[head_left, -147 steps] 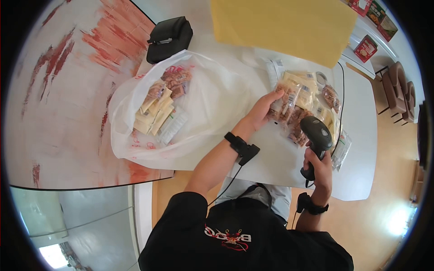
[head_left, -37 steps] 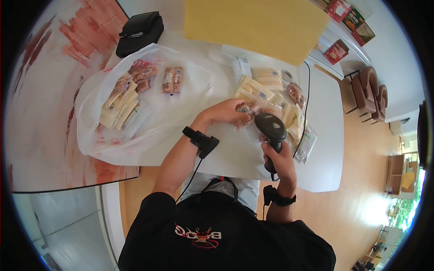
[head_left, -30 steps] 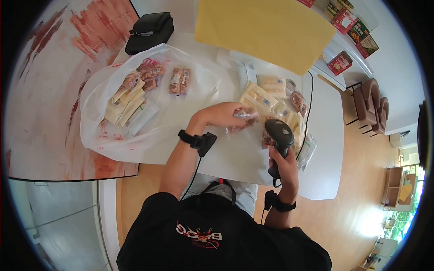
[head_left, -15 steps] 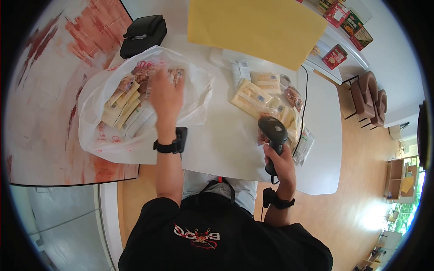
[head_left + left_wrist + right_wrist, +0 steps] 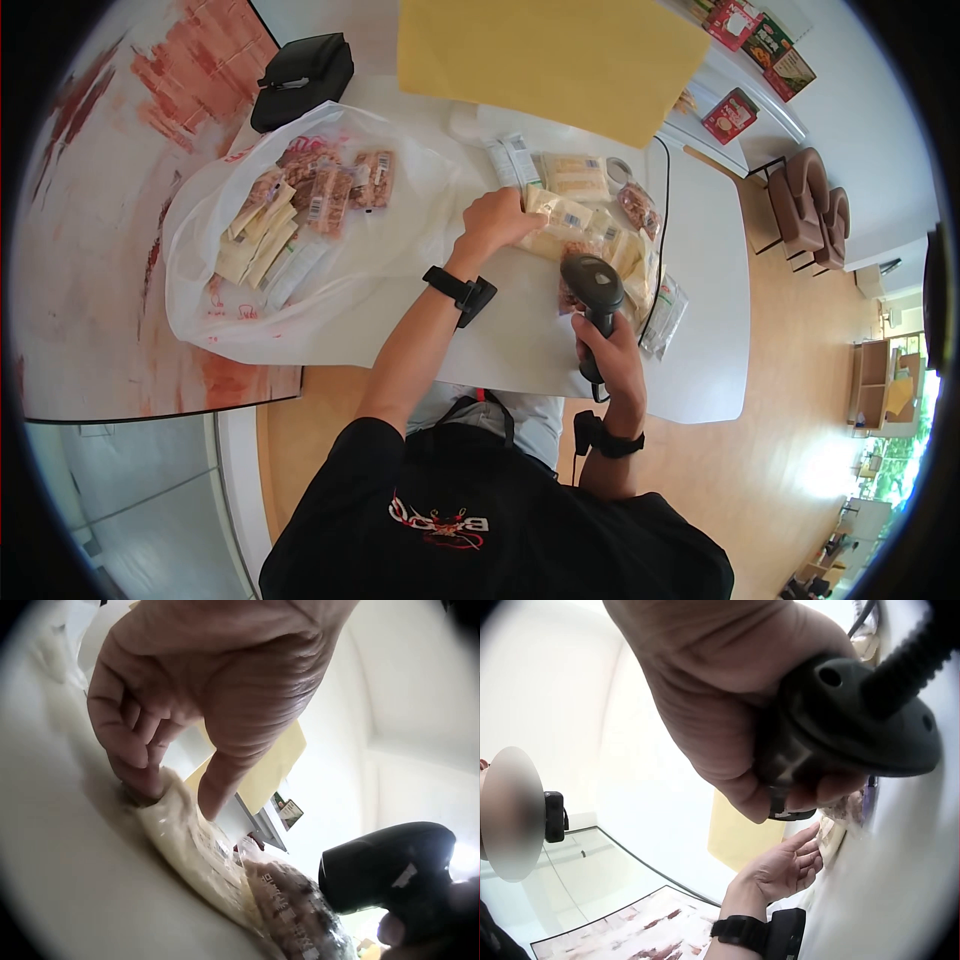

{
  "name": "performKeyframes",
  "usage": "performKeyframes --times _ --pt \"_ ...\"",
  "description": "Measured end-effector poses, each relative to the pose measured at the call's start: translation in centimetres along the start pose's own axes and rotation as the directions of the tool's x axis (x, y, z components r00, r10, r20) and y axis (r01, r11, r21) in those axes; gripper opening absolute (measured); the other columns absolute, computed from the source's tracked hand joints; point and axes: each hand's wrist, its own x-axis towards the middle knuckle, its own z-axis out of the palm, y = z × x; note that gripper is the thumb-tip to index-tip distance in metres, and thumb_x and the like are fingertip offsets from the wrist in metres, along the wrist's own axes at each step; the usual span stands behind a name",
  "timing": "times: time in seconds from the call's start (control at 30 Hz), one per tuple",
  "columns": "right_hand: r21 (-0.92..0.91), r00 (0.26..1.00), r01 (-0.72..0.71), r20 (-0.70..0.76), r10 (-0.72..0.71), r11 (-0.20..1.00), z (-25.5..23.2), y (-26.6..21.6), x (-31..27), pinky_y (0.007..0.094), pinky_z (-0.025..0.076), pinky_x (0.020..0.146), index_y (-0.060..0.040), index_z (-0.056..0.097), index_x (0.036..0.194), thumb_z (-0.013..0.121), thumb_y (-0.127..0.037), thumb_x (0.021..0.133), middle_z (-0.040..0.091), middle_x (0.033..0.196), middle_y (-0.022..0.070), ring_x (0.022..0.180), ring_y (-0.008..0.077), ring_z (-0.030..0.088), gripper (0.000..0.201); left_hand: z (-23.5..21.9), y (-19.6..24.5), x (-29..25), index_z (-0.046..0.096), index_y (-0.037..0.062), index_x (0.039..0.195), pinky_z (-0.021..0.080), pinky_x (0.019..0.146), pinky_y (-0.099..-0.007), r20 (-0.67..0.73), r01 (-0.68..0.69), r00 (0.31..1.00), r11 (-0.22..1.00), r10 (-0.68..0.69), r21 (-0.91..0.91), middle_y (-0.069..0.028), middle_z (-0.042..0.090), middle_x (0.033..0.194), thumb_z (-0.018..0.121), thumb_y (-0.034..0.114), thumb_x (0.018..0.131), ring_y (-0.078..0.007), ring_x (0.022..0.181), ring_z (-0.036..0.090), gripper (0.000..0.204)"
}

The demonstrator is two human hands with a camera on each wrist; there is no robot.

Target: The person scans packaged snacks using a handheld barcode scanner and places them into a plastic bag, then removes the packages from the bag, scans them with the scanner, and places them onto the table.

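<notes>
My left hand [image 5: 492, 222] is at the left end of a pile of packets, where its fingers and thumb pinch the edge of a cream-coloured packet [image 5: 196, 838] with a barcode label. My right hand [image 5: 615, 362] grips the handle of a black barcode scanner [image 5: 594, 284], its head over the near side of the pile. A clear packet of brown pieces [image 5: 289, 904] lies beside the pinched packet, partly under the scanner in the head view. At the left, a white plastic bag [image 5: 205, 325] lies open, with brown-filled packets [image 5: 328, 200], cream packets [image 5: 255, 245] and a silvery packet [image 5: 290, 272] inside.
A black case [image 5: 302, 82] stands behind the bag. A yellow board [image 5: 550, 65] rises along the table's back. Past the pile lie a roll of tape [image 5: 619, 170] and a black cable [image 5: 664, 220]. Brown chairs [image 5: 815, 205] stand off to the right.
My left hand has carried a brown-filled packet leftward, left it in the bag, and come back to pinch a cream packet. My right hand keeps hold of the scanner near the pile.
</notes>
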Motion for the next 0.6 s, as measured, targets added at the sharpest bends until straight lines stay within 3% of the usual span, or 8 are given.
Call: performKeyframes --times 0.07,0.2,0.27,0.3,0.37,0.4,0.47,0.6 --pt "0.012 1.000 0.010 0.013 -0.010 1.000 -0.1 0.4 0.3 0.0239 0.038 0.052 -0.0020 0.061 0.101 0.071 -0.025 0.087 0.055 0.067 -0.0015 0.057 0.0065 0.051 0.028 0.7 -0.4 0.3 0.066 0.0034 0.110 0.053 0.078 -0.0331 0.084 -0.015 0.996 0.989 0.027 -0.147 -0.0094 0.071 0.099 0.071 0.038 0.079 -0.0213 0.085 0.068 0.047" --pt "0.039 1.000 0.016 -0.010 -0.016 0.999 0.0 -0.1 0.1 0.0238 0.039 0.053 -0.0027 0.061 0.100 0.071 -0.024 0.087 0.055 0.068 -0.0014 0.058 0.0068 0.051 0.027 0.9 -1.3 -0.3 0.064 0.0022 0.115 0.053 0.074 -0.0320 0.073 -0.077 0.992 0.942 0.107 -0.328 -0.0106 0.070 0.104 0.070 0.029 0.080 -0.0195 0.086 0.068 0.044" --pt "0.034 0.999 0.003 -0.033 -0.002 0.999 -0.3 0.3 0.2 0.0237 0.039 0.053 -0.0031 0.060 0.099 0.070 -0.024 0.088 0.056 0.069 -0.0011 0.058 0.0070 0.052 0.026 0.8 -2.0 -0.4 0.061 -0.0023 0.112 0.054 0.074 -0.0354 0.020 -0.089 0.987 0.641 0.160 -0.762 -0.0118 0.069 0.103 0.065 0.023 0.081 -0.0228 0.087 0.069 0.040" --pt "0.036 0.999 0.003 -0.036 -0.002 0.999 -0.4 0.4 0.2 0.0237 0.039 0.053 -0.0031 0.060 0.099 0.070 -0.024 0.088 0.056 0.069 -0.0011 0.058 0.0070 0.052 0.026 0.3 -2.2 -0.8 0.061 -0.0023 0.112 0.054 0.074 -0.0354 0.022 -0.088 0.986 0.642 0.162 -0.761 -0.0118 0.069 0.103 0.065 0.023 0.081 -0.0228 0.087 0.069 0.040" --pt "0.057 0.998 0.025 -0.057 -0.021 0.998 -0.5 0.5 0.3 0.0237 0.040 0.053 -0.0032 0.060 0.100 0.071 -0.022 0.088 0.057 0.069 -0.0010 0.058 0.0072 0.053 0.025 -0.8 -2.4 -1.5 0.055 -0.0048 0.120 0.055 0.081 -0.0325 0.219 0.187 0.973 0.300 0.075 -0.935 -0.0126 0.066 0.112 0.061 0.017 0.086 -0.0219 0.096 0.068 0.042" --pt "0.059 0.998 0.023 -0.057 -0.019 0.998 -0.3 0.3 0.2 0.0237 0.040 0.053 -0.0032 0.060 0.100 0.071 -0.022 0.088 0.057 0.069 -0.0010 0.058 0.0072 0.053 0.025 -0.5 -2.8 -1.4 0.055 -0.0048 0.120 0.055 0.081 -0.0325 0.220 0.189 0.973 0.301 0.073 -0.935 -0.0126 0.066 0.112 0.061 0.017 0.086 -0.0219 0.096 0.068 0.042" --pt "0.131 0.993 0.080 -0.091 -0.069 0.988 0.0 -0.4 -0.2 0.0233 0.040 0.053 -0.0030 0.061 0.102 0.072 -0.021 0.087 0.057 0.070 -0.0010 0.058 0.0070 0.053 0.025 0.3 -4.0 -0.9 0.054 -0.0038 0.123 0.055 0.088 -0.0316 0.260 0.252 0.962 0.090 0.081 -0.963 -0.0123 0.066 0.113 0.059 0.016 0.089 -0.0201 0.101 0.066 0.040" --pt "0.155 0.990 0.100 -0.109 -0.084 0.983 0.1 -1.0 -0.7 0.0236 0.042 0.055 -0.0030 0.059 0.109 0.068 -0.014 0.090 0.057 0.074 0.0003 0.060 0.0083 0.053 0.024 1.3 -4.0 -1.0 0.052 -0.0035 0.124 0.055 0.090 -0.0336 0.231 0.231 0.973 0.026 0.026 -0.973 -0.0131 0.065 0.117 0.057 0.015 0.091 -0.0213 0.104 0.066 0.039"
